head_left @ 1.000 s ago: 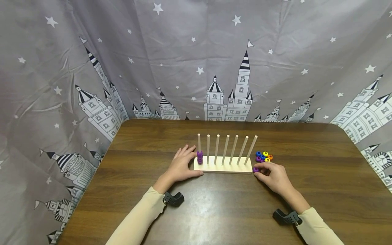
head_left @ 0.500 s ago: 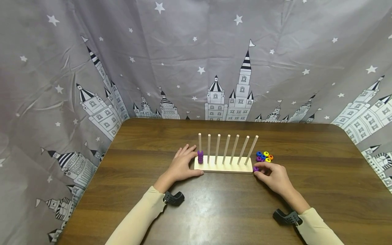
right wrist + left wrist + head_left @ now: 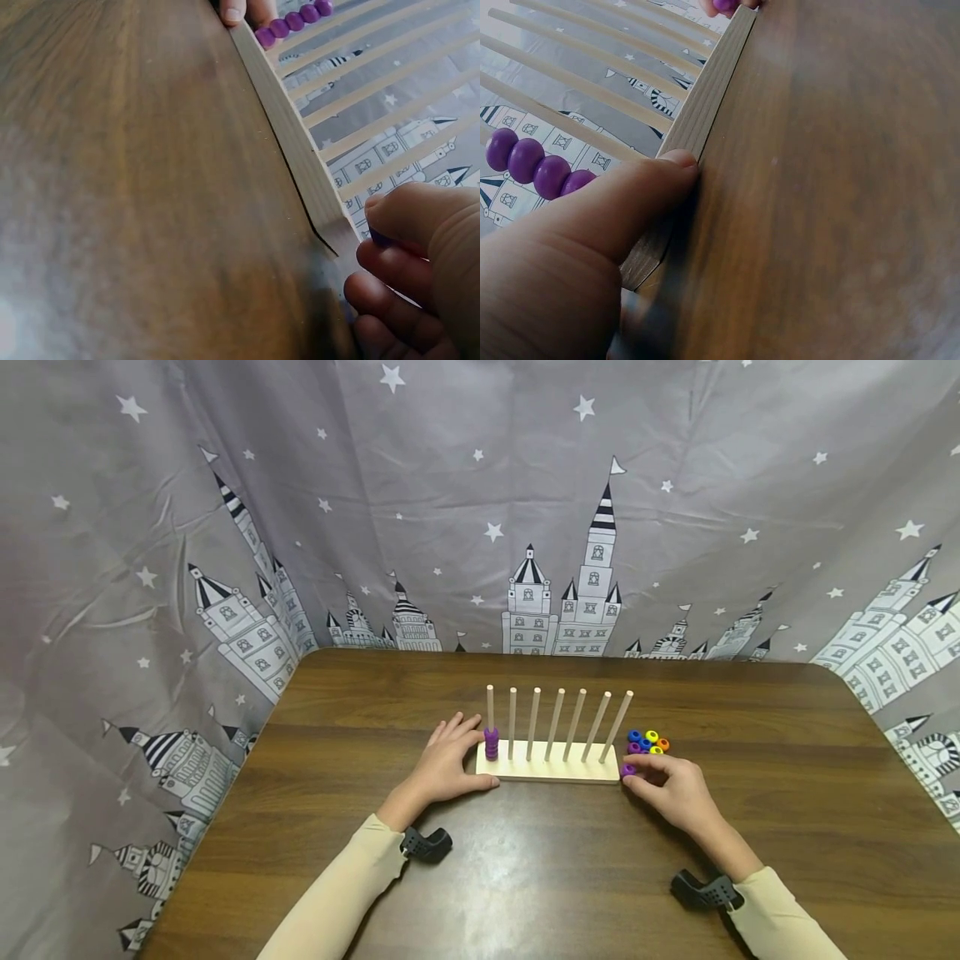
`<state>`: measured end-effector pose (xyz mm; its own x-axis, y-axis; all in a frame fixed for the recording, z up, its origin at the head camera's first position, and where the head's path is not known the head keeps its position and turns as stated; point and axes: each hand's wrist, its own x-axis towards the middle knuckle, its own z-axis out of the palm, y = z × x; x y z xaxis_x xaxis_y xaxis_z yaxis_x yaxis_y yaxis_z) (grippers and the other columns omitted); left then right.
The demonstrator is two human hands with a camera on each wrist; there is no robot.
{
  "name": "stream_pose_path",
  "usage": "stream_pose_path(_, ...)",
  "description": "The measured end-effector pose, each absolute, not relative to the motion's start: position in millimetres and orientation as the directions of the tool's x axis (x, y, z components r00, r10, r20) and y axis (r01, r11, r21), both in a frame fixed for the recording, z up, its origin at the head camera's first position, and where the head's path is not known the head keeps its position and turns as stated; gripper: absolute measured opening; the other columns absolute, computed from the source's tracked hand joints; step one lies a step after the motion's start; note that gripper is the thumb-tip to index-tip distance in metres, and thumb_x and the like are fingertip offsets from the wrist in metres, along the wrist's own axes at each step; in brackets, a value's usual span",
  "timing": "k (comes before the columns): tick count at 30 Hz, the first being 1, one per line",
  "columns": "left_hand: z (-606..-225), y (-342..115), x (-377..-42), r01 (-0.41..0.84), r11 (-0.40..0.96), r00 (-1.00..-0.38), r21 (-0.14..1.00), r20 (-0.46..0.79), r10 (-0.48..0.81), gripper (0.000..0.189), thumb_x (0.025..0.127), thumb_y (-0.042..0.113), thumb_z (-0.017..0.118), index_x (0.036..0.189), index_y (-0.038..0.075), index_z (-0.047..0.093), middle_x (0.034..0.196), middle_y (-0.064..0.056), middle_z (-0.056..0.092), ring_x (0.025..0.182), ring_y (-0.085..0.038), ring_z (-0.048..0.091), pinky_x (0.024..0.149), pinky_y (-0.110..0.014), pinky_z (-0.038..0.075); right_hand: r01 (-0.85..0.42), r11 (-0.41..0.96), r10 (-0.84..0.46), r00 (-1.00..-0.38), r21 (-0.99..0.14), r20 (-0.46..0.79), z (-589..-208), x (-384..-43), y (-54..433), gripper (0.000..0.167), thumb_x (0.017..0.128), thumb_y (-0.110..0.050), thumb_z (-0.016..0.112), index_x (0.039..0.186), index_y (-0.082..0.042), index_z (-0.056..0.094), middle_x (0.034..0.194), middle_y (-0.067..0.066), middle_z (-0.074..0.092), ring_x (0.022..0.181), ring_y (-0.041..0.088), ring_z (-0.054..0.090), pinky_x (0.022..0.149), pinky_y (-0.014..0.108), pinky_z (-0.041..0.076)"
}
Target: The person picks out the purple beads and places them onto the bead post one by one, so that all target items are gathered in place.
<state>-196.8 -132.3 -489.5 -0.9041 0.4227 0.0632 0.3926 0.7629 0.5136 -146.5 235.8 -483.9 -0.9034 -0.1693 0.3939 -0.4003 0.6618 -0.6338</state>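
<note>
A pale wooden peg board (image 3: 547,768) with several upright pegs stands on the table. Purple beads (image 3: 491,745) are stacked on its leftmost peg. My left hand (image 3: 444,768) holds the board's left end, thumb against the front edge and fingers at the back corner; the left wrist view shows that thumb (image 3: 652,172) on the edge. Beside the right end, my right hand (image 3: 675,789) pinches a purple bead (image 3: 628,771) between thumb and index finger. In the right wrist view, the fingers mostly hide this bead (image 3: 380,238).
Just behind my right hand lies a cluster of loose beads, among them blue (image 3: 634,737), yellow (image 3: 652,737), orange (image 3: 663,744) and purple ones. The brown wooden table (image 3: 525,877) reaches back to a grey curtain (image 3: 420,485) printed with castles and stars.
My right hand has shifted very slightly away from me with the purple bead. My left hand stays at the board's left end, and the head view has moved a little.
</note>
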Motion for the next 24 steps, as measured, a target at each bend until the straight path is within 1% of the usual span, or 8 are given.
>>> stream_pose_path(11,-489.5,-132.3,-196.7,0.39,0.761,-0.904,0.519,0.062,0.422,0.075,0.076,0.05,0.081,0.136,0.011,0.062,0.163,-0.015,0.039,0.156,-0.042,0.023,0.129,-0.061,0.01,-0.328,0.618,-0.141,-0.941,-0.715,0.309,-469.1,-145.5,237.7,0.02,0.08,-0.001,0.082,0.099,-0.002,0.078,0.087,0.014,0.078,0.071,-0.009,0.056,0.062,0.009,0.05)
stream_pose_path(19,-488.5,-132.1,-195.6,0.385,0.76,-0.906,0.523,0.06,0.418,0.075,0.075,0.05,0.081,0.137,0.012,0.062,0.163,-0.015,0.039,0.156,-0.042,0.023,0.129,-0.06,0.01,-0.352,0.589,-0.179,-0.935,-0.728,0.307,-442.5,-153.2,241.0,0.02,0.083,0.0,0.079,0.103,0.003,0.077,0.093,0.019,0.078,0.075,-0.011,0.06,0.063,0.011,0.053)
stream_pose_path(24,-487.9,-132.4,-195.4,0.386,0.76,-0.906,0.522,0.062,0.418,0.075,0.075,0.05,0.081,0.136,0.011,0.062,0.163,-0.016,0.039,0.156,-0.042,0.023,0.129,-0.06,0.01,-0.324,0.588,-0.172,-0.946,-0.741,0.276,-419.2,-161.6,243.4,0.022,0.086,-0.001,0.077,0.107,0.005,0.075,0.095,0.023,0.078,0.075,-0.012,0.062,0.063,0.011,0.055)
